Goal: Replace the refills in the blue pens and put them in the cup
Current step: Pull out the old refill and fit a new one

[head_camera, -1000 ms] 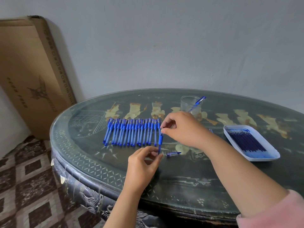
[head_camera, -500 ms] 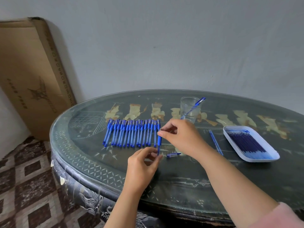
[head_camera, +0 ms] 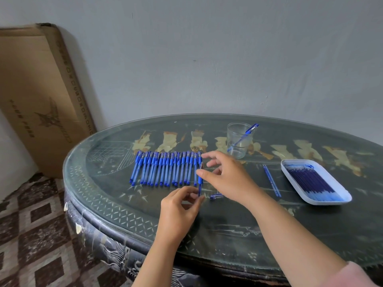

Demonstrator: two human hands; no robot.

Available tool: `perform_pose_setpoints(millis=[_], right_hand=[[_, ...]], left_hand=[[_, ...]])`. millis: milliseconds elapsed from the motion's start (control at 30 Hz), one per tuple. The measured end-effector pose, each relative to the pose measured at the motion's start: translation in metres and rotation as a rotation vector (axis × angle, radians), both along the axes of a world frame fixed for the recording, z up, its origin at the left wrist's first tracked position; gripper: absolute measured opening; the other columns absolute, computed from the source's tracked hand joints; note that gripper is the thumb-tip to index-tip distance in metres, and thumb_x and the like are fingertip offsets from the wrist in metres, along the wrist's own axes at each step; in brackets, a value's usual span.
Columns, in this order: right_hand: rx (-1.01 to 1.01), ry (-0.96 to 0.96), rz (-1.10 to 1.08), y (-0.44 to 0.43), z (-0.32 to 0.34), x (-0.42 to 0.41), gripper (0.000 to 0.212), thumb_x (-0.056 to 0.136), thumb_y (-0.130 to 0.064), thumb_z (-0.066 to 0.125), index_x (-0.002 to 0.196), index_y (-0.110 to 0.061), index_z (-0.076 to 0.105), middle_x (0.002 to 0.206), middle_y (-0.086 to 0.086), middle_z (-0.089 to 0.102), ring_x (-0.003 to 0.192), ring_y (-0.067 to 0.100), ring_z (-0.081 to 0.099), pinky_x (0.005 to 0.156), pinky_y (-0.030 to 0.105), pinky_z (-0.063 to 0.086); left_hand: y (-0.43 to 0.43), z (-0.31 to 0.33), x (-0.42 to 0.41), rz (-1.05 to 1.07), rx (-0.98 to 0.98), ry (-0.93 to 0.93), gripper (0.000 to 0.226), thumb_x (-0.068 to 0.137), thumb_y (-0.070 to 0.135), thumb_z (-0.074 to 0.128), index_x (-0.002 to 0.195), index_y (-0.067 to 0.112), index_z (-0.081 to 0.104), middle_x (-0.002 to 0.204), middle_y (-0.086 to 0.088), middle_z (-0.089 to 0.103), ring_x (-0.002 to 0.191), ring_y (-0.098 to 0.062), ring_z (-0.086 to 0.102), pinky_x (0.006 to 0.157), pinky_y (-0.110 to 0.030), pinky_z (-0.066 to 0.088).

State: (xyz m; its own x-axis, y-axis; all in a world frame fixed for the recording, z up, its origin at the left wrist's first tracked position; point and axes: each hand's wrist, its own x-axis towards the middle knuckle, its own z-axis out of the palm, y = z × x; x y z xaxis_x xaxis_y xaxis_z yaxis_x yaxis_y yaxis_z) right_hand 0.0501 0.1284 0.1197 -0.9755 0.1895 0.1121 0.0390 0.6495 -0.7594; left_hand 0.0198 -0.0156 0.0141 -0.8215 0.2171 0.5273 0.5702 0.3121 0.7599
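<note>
- A pink sleeve (head_camera: 352, 275) was seen at the nearest edge, on the right forearm.
- The left hand (head_camera: 180, 212) was held over the near part of the dark, glass-topped round table (head_camera: 107, 206). Its thumb and fingertips were curled and pinched round the lower end of 1 blue pen (head_camera: 200, 182).
- That pen was pointed away from the person, in line with the other pens. Whether it was lifted off the glass could not be told.
- A small blue pen part (head_camera: 216, 196) was laid on the table just right of the left fingertips.
- The right hand (head_camera: 226, 177) was held just beyond, fingers spread and loosely straight, with nothing gripped. Its thumb tip was set beside the pen's upper half; contact could not be told.
- A row of blue pens (head_camera: 165, 168) was laid side by side, left of the held pen.
- A loose refill (head_camera: 271, 181) was laid between the right hand and the tray; whether it was 1 or 2 could not be told.
- A white tray (head_camera: 339, 201) filled with blue refills (head_camera: 310, 181) was placed at the right.
- A clear cup (head_camera: 233, 146) was stood beyond the right hand, with 1 finished pen (head_camera: 247, 132) leaned inside.
- A cardboard box (head_camera: 37, 90) was propped against the wall at the far left.
</note>
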Motion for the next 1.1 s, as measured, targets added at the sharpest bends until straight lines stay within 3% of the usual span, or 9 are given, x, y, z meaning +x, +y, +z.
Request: perform_pose_setpoints(millis=[100,133,200,267,367,500,633,900,1100], right_hand=[[-0.069,0.079,0.003,-0.002,-0.001,0.001,0.019,0.091,-0.027,0.065,0.110,-0.027,0.069,0.104,-0.012,0.065,0.087,0.007,0.064,0.075,0.020,0.052],[-0.054,0.111,-0.029,-0.003,-0.003,0.000,0.012,0.089,-0.029,0.068,0.099,-0.023,0.070,0.098,-0.011,0.067,0.085,0.007,0.064,0.074,0.022,0.052],[-0.012,0.128,-0.089,-0.004,-0.006,0.000,0.021,0.082,-0.039,0.073,0.089,-0.022,0.064,0.092,-0.007,0.064,0.082,0.005,0.059,0.070,0.019,0.047],[-0.036,0.107,-0.081,-0.004,-0.007,-0.001,0.028,0.082,-0.046,0.071,0.099,-0.026,0.061,0.099,-0.008,0.059,0.083,0.004,0.058,0.070,0.017,0.046],[-0.104,0.097,-0.010,-0.003,-0.004,0.001,0.025,0.093,-0.034,0.062,0.118,-0.032,0.063,0.110,-0.011,0.060,0.087,0.000,0.060,0.067,0.010,0.044],[-0.086,0.164,-0.094,-0.004,-0.006,0.001,0.016,0.088,-0.034,0.069,0.096,-0.020,0.068,0.096,-0.007,0.065,0.081,0.003,0.060,0.067,0.015,0.044],[-0.147,0.107,-0.022,-0.001,-0.004,0.001,0.022,0.093,-0.035,0.062,0.114,-0.030,0.065,0.106,-0.013,0.062,0.087,0.001,0.061,0.069,0.011,0.045],[-0.050,0.205,-0.041,-0.001,-0.012,-0.004,0.006,0.091,-0.025,0.067,0.088,-0.019,0.069,0.093,-0.005,0.066,0.083,0.001,0.059,0.071,0.006,0.044],[-0.085,0.186,-0.003,0.004,-0.013,-0.001,0.012,0.093,-0.030,0.062,0.100,-0.023,0.069,0.099,-0.011,0.064,0.088,-0.002,0.058,0.074,0.009,0.046]], left_hand=[[0.001,0.000,0.000,0.002,-0.001,0.003,0.014,0.078,0.019,0.081,0.088,0.020,0.071,0.077,0.012,0.065,0.076,-0.005,0.065,0.065,-0.006,0.046],[0.001,0.000,-0.001,0.003,0.002,0.000,0.014,0.077,0.018,0.081,0.088,0.020,0.071,0.077,0.012,0.065,0.076,-0.005,0.065,0.065,-0.006,0.045],[0.001,-0.001,-0.001,0.002,0.008,-0.007,0.014,0.077,0.018,0.081,0.087,0.020,0.071,0.077,0.011,0.065,0.076,-0.005,0.065,0.064,-0.005,0.044],[0.001,-0.001,0.000,0.003,0.012,-0.012,0.014,0.077,0.019,0.081,0.087,0.020,0.071,0.076,0.012,0.065,0.075,-0.005,0.065,0.065,-0.005,0.045],[0.001,-0.001,0.000,0.007,0.016,-0.012,0.015,0.077,0.019,0.081,0.087,0.022,0.070,0.076,0.012,0.065,0.074,-0.005,0.065,0.065,-0.006,0.045],[0.001,-0.002,-0.001,0.003,0.006,-0.009,0.014,0.077,0.019,0.081,0.087,0.021,0.071,0.076,0.012,0.065,0.074,-0.005,0.065,0.064,-0.006,0.045],[0.000,-0.002,-0.001,0.003,0.004,-0.009,0.014,0.077,0.020,0.081,0.088,0.021,0.071,0.077,0.013,0.065,0.075,-0.005,0.065,0.065,-0.007,0.046],[0.000,0.000,-0.001,-0.010,-0.011,0.016,0.018,0.076,0.018,0.081,0.090,0.020,0.070,0.078,0.015,0.063,0.079,-0.002,0.063,0.065,-0.006,0.047],[0.000,0.000,0.000,-0.012,-0.012,0.034,0.017,0.077,0.018,0.081,0.090,0.020,0.070,0.077,0.013,0.064,0.079,-0.004,0.063,0.066,-0.009,0.049]])
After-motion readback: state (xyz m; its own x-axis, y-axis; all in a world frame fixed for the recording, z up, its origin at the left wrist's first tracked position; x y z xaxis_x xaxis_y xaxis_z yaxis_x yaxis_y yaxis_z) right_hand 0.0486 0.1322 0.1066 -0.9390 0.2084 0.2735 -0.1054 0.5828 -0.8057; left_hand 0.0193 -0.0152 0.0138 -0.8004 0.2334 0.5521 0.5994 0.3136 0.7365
